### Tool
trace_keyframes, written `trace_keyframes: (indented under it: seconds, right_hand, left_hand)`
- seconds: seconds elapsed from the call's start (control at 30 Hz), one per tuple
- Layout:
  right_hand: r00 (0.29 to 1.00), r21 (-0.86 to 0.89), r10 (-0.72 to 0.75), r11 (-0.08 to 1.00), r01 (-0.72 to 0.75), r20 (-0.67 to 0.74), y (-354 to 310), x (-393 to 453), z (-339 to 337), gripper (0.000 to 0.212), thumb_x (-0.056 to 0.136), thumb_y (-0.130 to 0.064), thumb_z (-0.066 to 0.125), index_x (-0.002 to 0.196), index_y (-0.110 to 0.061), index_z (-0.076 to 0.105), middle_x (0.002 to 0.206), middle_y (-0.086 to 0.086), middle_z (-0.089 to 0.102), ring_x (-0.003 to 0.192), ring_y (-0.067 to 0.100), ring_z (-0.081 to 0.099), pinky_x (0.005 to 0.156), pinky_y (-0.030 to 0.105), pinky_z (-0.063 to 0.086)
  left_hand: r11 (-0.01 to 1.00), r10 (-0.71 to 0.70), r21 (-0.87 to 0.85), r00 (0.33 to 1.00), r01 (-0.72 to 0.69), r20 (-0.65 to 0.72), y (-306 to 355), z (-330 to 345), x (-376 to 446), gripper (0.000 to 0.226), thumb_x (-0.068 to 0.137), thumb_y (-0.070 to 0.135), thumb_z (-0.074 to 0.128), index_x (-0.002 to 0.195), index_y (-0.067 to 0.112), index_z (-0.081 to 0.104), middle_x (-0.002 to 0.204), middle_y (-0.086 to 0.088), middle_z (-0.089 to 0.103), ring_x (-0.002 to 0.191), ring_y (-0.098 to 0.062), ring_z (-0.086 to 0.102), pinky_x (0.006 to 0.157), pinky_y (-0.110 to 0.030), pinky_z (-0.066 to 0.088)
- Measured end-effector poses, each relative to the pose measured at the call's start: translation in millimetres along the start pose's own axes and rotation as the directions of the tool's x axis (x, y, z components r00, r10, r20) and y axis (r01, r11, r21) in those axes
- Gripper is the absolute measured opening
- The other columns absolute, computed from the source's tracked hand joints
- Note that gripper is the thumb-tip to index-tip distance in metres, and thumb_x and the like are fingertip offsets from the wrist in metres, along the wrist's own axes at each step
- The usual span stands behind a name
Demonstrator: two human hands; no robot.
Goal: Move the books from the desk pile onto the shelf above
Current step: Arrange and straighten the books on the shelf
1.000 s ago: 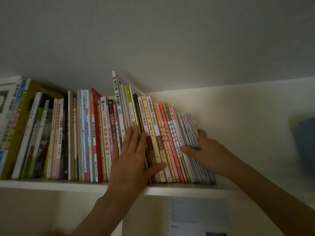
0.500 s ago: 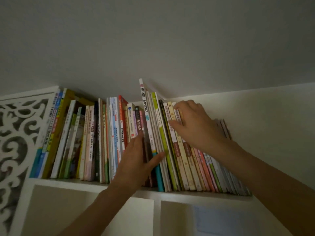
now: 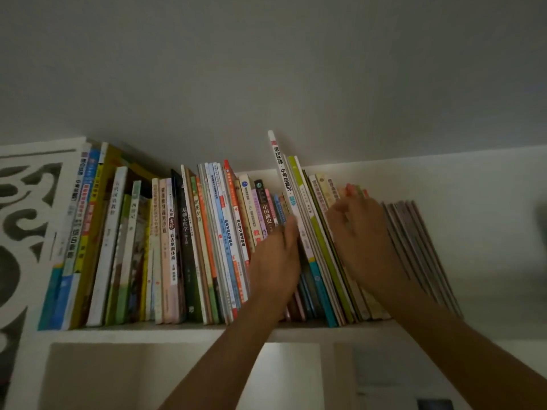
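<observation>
Far to the left of both hands, a white carved fretwork panel (image 3: 20, 232) closes off the end of the white shelf (image 3: 154, 332). From it a row of books (image 3: 165, 250) stands on the shelf, spines outward, most upright, those further right leaning to the left. The left hand (image 3: 273, 261) reaches up from below with fingers straight and together, laid flat against the spines near the middle of the row; it grips nothing. Immediately right of it rises a tall white book (image 3: 288, 196) with a blue lower spine, the highest in the row, with a green-spined book (image 3: 325, 247) just beside it. The right hand (image 3: 362, 232) sits against the upper spines of the leaning books next along; it is motion-blurred, and its grip cannot be determined. To its right, a batch of thin grey-edged booklets (image 3: 420, 250) leans left, ending the row. Bare white shelf back (image 3: 488, 217) lies beyond.
</observation>
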State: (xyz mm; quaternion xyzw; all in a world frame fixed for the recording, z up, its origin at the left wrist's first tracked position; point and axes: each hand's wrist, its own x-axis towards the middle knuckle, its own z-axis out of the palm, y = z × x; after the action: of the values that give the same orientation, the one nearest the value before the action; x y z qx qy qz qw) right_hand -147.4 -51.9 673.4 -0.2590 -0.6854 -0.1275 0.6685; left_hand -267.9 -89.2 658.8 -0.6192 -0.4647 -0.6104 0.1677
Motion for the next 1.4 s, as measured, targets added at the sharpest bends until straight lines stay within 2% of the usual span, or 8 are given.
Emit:
trace_keyframes:
  seconds: [0.07, 0.2, 0.33, 0.53, 0.7, 0.87, 1.03, 1.4]
  right_hand:
    - [0.992, -0.04, -0.047, 0.998, 0.052, 0.115, 11, -13, -1, 0.029, 0.097, -0.033, 0.045, 0.118, -0.015, 0.055, 0.143, 0.004, 0.033, 0.112, -0.003, 0.022, 0.086, -0.01, 0.01]
    - [0.948, 0.018, -0.038, 0.999, 0.034, 0.316, 19, -29, -1, 0.059, 0.091, -0.055, 0.043, 0.143, -0.03, 0.031, 0.155, -0.004, 0.006, 0.142, 0.011, 0.004, 0.119, 0.041, 0.014]
    - [0.924, -0.026, -0.033, 0.999, 0.047, 0.381, 18, -41, 2, 0.077, 0.083, -0.066, 0.026, 0.15, -0.034, 0.005, 0.158, -0.008, -0.015, 0.143, 0.01, -0.016, 0.117, 0.038, -0.004]
    - [0.947, -0.022, -0.004, 1.0, 0.011, 0.32, 16, -41, 2, 0.064, 0.094, -0.046, 0.044, 0.147, -0.021, 0.02, 0.159, -0.002, -0.002, 0.145, 0.014, -0.004, 0.118, 0.036, 0.003]
    - [0.962, 0.012, -0.037, 0.999, 0.036, 0.272, 18, -44, 6, 0.06, 0.093, -0.045, 0.047, 0.144, -0.019, 0.029, 0.159, 0.002, 0.003, 0.145, 0.017, 0.0, 0.119, 0.039, 0.006]
    - [0.981, -0.028, -0.008, 1.0, 0.013, 0.194, 9, -46, 7, 0.063, 0.091, -0.036, 0.055, 0.143, -0.01, 0.031, 0.155, 0.013, 0.017, 0.144, 0.027, 0.012, 0.117, 0.044, 0.016]
    - [0.98, 0.082, -0.193, 0.977, 0.196, -0.043, -39, -54, 25, 0.042, 0.084, -0.013, 0.063, 0.123, -0.004, 0.051, 0.136, 0.019, 0.043, 0.125, 0.036, 0.04, 0.105, 0.046, 0.035]
    - [0.932, 0.218, -0.33, 0.93, 0.294, 0.151, -163, -70, 124, 0.021, 0.093, -0.019, 0.05, 0.111, -0.012, 0.056, 0.117, 0.007, 0.052, 0.106, 0.022, 0.051, 0.087, 0.032, 0.043]
  left_hand:
    - [0.997, 0.067, 0.044, 0.997, -0.069, 0.049, -3, 5, -3, 0.055, 0.092, 0.057, 0.027, 0.087, 0.013, 0.06, 0.077, -0.002, 0.058, 0.066, -0.012, 0.056, 0.057, -0.024, 0.043]
    - [0.979, -0.048, -0.197, 0.998, 0.057, 0.047, 0, 9, -7, 0.034, 0.099, 0.037, 0.037, 0.103, 0.012, 0.059, 0.099, -0.008, 0.059, 0.089, -0.017, 0.059, 0.083, -0.035, 0.05]
    - [0.949, -0.15, -0.291, 0.986, 0.122, -0.075, 10, 3, -21, 0.026, 0.1, 0.03, 0.038, 0.087, 0.014, 0.054, 0.086, -0.005, 0.058, 0.082, -0.014, 0.057, 0.078, -0.033, 0.048]
    - [0.965, -0.187, -0.235, 0.936, 0.118, -0.298, 33, -29, -52, 0.022, 0.098, 0.032, 0.042, 0.081, 0.019, 0.048, 0.084, -0.008, 0.058, 0.078, -0.023, 0.06, 0.071, -0.046, 0.054]
    - [0.73, -0.51, -0.566, 0.857, 0.383, -0.077, 56, -35, -51, 0.031, 0.087, 0.01, 0.062, 0.114, 0.021, 0.05, 0.108, -0.005, 0.063, 0.095, -0.023, 0.062, 0.079, -0.039, 0.055]
    - [0.844, -0.428, -0.437, 0.881, 0.311, -0.2, 67, -59, -62, 0.038, 0.089, 0.002, 0.055, 0.126, 0.012, 0.052, 0.115, -0.009, 0.064, 0.101, -0.026, 0.063, 0.089, -0.045, 0.053]
    - [0.937, -0.334, -0.224, 0.878, 0.268, -0.344, 62, -137, -86, 0.034, 0.09, 0.004, 0.055, 0.122, 0.015, 0.054, 0.101, 0.0, 0.063, 0.084, -0.011, 0.062, 0.062, -0.021, 0.05]
    - [0.928, -0.322, 0.007, 0.814, 0.371, -0.484, 3, -276, -116, 0.025, 0.089, 0.001, 0.055, 0.111, 0.013, 0.054, 0.091, -0.002, 0.061, 0.073, -0.012, 0.058, 0.059, -0.025, 0.046]
